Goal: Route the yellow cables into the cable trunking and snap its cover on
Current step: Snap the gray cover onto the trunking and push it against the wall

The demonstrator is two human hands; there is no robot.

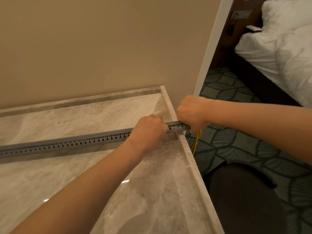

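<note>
A long grey slotted cable trunking (pixel 67 144) lies across the marble table (pixel 152 191), running from the left edge to the table's right edge. Yellow shows through the slots near its right end. My left hand (pixel 148 127) is closed over the trunking near that end. My right hand (pixel 192 114) grips the very end of the trunking, where it juts past the table edge. Yellow cables (pixel 196 141) hang down from under my right hand toward the floor. I cannot tell whether the grey strip along the top is a separate cover.
A beige wall (pixel 101 48) stands behind the table. Patterned green carpet (pixel 236 141) lies to the right, with a dark round seat (pixel 244 191) close to the table edge. A bed with white bedding (pixel 278 48) is at the upper right.
</note>
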